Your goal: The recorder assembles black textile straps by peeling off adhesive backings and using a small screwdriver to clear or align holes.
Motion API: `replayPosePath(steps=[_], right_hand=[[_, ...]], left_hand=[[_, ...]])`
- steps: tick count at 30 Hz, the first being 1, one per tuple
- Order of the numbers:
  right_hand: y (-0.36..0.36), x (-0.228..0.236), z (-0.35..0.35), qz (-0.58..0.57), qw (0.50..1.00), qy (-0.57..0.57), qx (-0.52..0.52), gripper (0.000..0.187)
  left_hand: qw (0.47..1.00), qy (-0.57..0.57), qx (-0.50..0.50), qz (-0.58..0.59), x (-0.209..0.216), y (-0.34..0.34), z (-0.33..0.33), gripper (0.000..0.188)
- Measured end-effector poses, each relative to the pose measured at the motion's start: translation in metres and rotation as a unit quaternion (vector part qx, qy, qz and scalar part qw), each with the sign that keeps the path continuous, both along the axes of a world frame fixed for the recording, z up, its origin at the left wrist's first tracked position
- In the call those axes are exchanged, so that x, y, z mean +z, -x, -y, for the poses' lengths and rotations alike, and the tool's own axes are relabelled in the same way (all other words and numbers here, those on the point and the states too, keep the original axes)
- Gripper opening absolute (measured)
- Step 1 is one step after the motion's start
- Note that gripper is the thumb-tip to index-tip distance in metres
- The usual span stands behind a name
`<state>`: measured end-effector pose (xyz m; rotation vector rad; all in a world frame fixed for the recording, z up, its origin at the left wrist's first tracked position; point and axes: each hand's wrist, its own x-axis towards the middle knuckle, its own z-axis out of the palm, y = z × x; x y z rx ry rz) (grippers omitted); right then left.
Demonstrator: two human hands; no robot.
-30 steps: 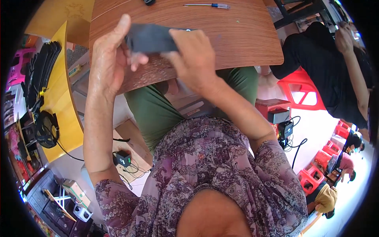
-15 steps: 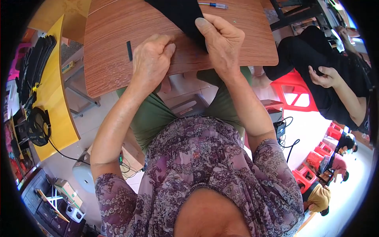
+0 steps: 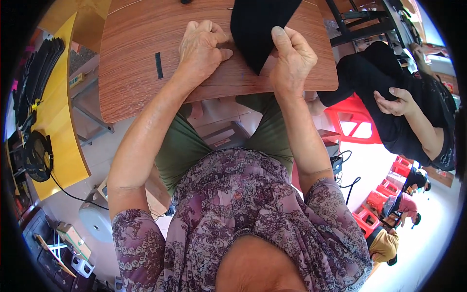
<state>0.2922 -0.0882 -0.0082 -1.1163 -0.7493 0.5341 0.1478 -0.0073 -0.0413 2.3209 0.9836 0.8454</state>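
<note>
A black piece of cloth [image 3: 258, 36] reaches from the top edge of the picture down over the wooden table, its lower end narrowing to a point. At its right edge my right hand [image 3: 293, 61] pinches it between thumb and fingers. My left hand [image 3: 200, 48] rests on the table just left of the cloth, fingers curled and closed, thumb pointing right. Whatever the left fingertips grip, if anything, is hidden or too small to name. A short dark strip [image 3: 158, 65] lies on the tabletop left of that hand.
The brown table [image 3: 131, 92] has its near edge above my knees. A yellow table [image 3: 63, 121] with stacked black pieces [image 3: 41, 73] and a black mesh fan [image 3: 38, 155] stands left. On the right, a person in black [image 3: 413, 102] sits near a red stool [image 3: 352, 121].
The cloth has shifted right, and more of it shows. Both hands have moved right, the left also farther up the table. The screwdriver at the top is now mostly covered.
</note>
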Motion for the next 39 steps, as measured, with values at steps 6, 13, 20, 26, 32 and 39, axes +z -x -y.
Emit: replayPosePath(steps=[6, 13, 20, 26, 32, 39], right_hand=[[-0.004, -0.004, 0.000, 0.003, 0.999, 0.012, -0.045, 0.007], [-0.012, -0.010, 0.001, -0.051, 0.995, 0.038, -0.077, 0.009], [-0.019, -0.015, 0.001, 0.007, 0.995, 0.063, -0.075, 0.016], [-0.014, -0.012, 0.003, 0.054, 0.994, 0.051, -0.081, 0.016], [-0.023, -0.013, 0.007, 0.037, 0.997, -0.003, -0.069, 0.010], [-0.102, 0.049, 0.004, -0.240, 0.956, -0.125, -0.116, 0.007]], left_hand=[[1.000, -0.003, -0.007, -0.009, -0.003, -0.001, 0.001, 0.032], [0.997, -0.063, -0.028, -0.035, 0.001, -0.001, 0.001, 0.038], [0.996, -0.088, -0.011, 0.000, 0.002, -0.013, 0.038, 0.029], [0.995, 0.005, 0.019, -0.101, 0.015, -0.023, 0.026, 0.029], [0.965, 0.113, 0.043, -0.232, 0.042, -0.042, 0.012, 0.028], [0.937, 0.146, 0.045, -0.313, 0.058, -0.052, 0.002, 0.030]])
